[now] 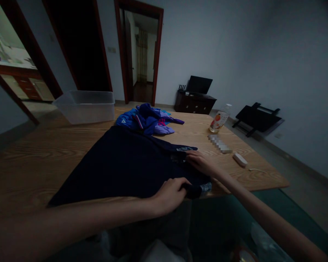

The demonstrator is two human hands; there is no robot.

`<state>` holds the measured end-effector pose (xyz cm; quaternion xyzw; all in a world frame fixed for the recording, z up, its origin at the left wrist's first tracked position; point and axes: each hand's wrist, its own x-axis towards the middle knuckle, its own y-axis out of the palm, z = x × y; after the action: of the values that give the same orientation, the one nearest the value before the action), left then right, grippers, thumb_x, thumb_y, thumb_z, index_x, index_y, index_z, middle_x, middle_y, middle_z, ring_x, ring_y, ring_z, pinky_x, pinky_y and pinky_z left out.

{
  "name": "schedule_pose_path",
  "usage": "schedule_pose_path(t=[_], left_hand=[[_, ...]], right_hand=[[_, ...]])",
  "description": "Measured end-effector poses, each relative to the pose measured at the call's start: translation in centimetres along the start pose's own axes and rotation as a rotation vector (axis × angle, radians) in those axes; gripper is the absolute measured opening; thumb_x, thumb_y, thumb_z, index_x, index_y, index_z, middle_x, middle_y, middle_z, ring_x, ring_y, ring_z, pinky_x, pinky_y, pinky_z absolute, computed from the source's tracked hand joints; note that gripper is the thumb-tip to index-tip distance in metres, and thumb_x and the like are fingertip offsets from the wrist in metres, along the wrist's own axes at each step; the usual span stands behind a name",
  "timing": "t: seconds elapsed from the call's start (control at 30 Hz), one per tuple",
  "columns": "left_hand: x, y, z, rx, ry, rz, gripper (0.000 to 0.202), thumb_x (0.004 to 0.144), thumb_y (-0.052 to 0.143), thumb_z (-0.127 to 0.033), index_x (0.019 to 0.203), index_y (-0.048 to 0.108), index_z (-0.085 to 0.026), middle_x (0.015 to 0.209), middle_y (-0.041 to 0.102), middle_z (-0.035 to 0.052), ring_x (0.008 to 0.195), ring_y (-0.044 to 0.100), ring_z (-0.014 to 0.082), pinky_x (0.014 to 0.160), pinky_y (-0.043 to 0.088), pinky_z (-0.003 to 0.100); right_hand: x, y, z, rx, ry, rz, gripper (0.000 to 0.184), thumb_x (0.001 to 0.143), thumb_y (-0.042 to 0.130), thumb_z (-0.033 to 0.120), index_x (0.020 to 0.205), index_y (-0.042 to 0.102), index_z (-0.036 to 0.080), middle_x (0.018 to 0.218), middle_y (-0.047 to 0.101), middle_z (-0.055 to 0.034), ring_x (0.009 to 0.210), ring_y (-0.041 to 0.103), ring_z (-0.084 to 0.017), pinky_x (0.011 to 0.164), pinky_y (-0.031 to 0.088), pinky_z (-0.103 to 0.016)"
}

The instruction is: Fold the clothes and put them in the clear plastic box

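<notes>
A dark navy garment (114,163) lies spread flat on the wooden table (82,140), its wide end to the left and its narrower end, with light patterned trim, to the right. At the near edge of that narrower end, my left hand (171,194) is closed on the cloth, thumb on top and fingertips partly hidden. My right hand (200,162) rests on the same end, a little farther off, with its fingers stretched out over the fabric by the trim. Just beyond the garment sits a bunched heap of blue and purple clothing (150,120), touched by neither hand.
A clear plastic bin (87,107) stands at the table's far left. Toward the right are a drink bottle (220,119), a blurred-out flat object (219,143), a small white case (239,160) and a short pale cord (257,170). The table's near edge runs close to my body.
</notes>
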<state>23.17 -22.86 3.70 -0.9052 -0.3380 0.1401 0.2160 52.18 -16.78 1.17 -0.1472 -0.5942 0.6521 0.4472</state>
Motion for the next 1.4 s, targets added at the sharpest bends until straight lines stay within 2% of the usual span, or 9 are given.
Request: schedule_pose_path(t=[0.1, 0.3, 0.47, 0.6, 0.8, 0.9, 1.03, 1.17, 1.4], left_hand=[[0.6, 0.6, 0.9, -0.057, -0.039, 0.028, 0.035, 0.101, 0.054, -0.025, 0.125, 0.079, -0.021, 0.122, 0.082, 0.0070, 0.111, 0.077, 0.0262, 0.094, 0.057, 0.034], [1.1, 0.7, 1.5, -0.070, -0.013, 0.076, 0.035, 0.103, 0.052, -0.034, 0.116, 0.081, -0.019, 0.110, 0.082, 0.0076, 0.094, 0.074, 0.0242, 0.079, 0.053, 0.031], [2.3, -0.1, 2.8, -0.171, 0.011, 0.092, 0.040, 0.104, 0.050, -0.039, 0.115, 0.079, -0.013, 0.108, 0.080, 0.0092, 0.089, 0.071, 0.0231, 0.077, 0.051, 0.032], [3.9, -2.6, 3.2, -0.164, 0.089, 0.022, 0.042, 0.106, 0.051, -0.042, 0.120, 0.076, -0.012, 0.118, 0.079, 0.0104, 0.105, 0.070, 0.0251, 0.094, 0.052, 0.034], [4.4, -7.0, 2.4, -0.121, -0.063, 0.162, 0.060, 0.108, 0.046, -0.064, 0.129, 0.072, -0.013, 0.123, 0.076, 0.0109, 0.102, 0.071, 0.0231, 0.083, 0.056, 0.031], [2.3, -8.9, 3.0, 0.084, -0.082, 0.255, 0.078, 0.098, 0.057, -0.081, 0.139, 0.071, -0.016, 0.142, 0.073, 0.0142, 0.125, 0.070, 0.0298, 0.098, 0.056, 0.034], [-0.8, -9.9, 5.2, 0.241, -0.041, 0.159, 0.077, 0.090, 0.078, -0.066, 0.148, 0.066, -0.016, 0.148, 0.071, 0.0154, 0.134, 0.068, 0.0324, 0.108, 0.052, 0.034], [-1.7, -9.8, 6.2, 0.265, -0.010, 0.058, 0.039, 0.101, 0.067, -0.044, 0.129, 0.074, -0.017, 0.128, 0.080, 0.0108, 0.116, 0.075, 0.0268, 0.099, 0.054, 0.032], [-1.3, -9.8, 5.9, 0.341, 0.002, -0.050, 0.028, 0.106, 0.060, -0.040, 0.114, 0.078, -0.020, 0.112, 0.083, 0.0061, 0.102, 0.077, 0.0235, 0.086, 0.053, 0.030]], right_hand=[[-0.5, 0.3, 0.4, 0.097, 0.030, 0.003, 0.035, 0.098, 0.056, 0.010, 0.124, 0.074, 0.023, 0.164, 0.056, -0.0135, 0.139, 0.063, -0.031, 0.115, 0.053, -0.054], [0.3, 0.6, 1.8, 0.239, 0.065, 0.117, 0.067, 0.093, 0.060, 0.013, 0.158, 0.056, 0.027, 0.152, 0.066, -0.0114, 0.137, 0.065, -0.030, 0.116, 0.052, -0.053], [-0.4, -2.2, 4.5, 0.346, 0.223, 0.193, 0.041, 0.112, 0.051, 0.041, 0.148, 0.066, 0.030, 0.155, 0.067, -0.0082, 0.143, 0.063, -0.030, 0.124, 0.047, -0.052], [-3.0, -4.3, 6.5, 0.443, 0.345, 0.280, 0.055, 0.109, 0.053, 0.063, 0.151, 0.065, 0.030, 0.150, 0.070, -0.0082, 0.139, 0.065, -0.034, 0.120, 0.051, -0.053], [-4.6, -0.9, 5.8, 0.366, 0.456, 0.015, 0.055, 0.100, 0.065, 0.070, 0.132, 0.076, 0.027, 0.119, 0.081, -0.0101, 0.106, 0.075, -0.033, 0.095, 0.065, -0.047], [-4.4, 0.8, 4.7, 0.389, 0.474, -0.120, 0.050, 0.103, 0.061, 0.069, 0.125, 0.077, 0.027, 0.117, 0.081, -0.0092, 0.107, 0.075, -0.032, 0.094, 0.065, -0.046], [-4.7, 1.8, 4.2, 0.379, 0.517, -0.172, 0.046, 0.101, 0.063, 0.068, 0.119, 0.077, 0.027, 0.114, 0.081, -0.0090, 0.105, 0.076, -0.032, 0.088, 0.065, -0.043], [-5.3, 2.2, 4.6, 0.339, 0.521, -0.189, 0.045, 0.104, 0.059, 0.065, 0.121, 0.074, 0.027, 0.116, 0.080, -0.0085, 0.107, 0.075, -0.032, 0.091, 0.063, -0.046], [-5.9, 2.4, 5.4, 0.241, 0.515, -0.259, 0.036, 0.107, 0.056, 0.060, 0.119, 0.068, 0.028, 0.105, 0.079, -0.0073, 0.096, 0.075, -0.031, 0.084, 0.062, -0.044]])
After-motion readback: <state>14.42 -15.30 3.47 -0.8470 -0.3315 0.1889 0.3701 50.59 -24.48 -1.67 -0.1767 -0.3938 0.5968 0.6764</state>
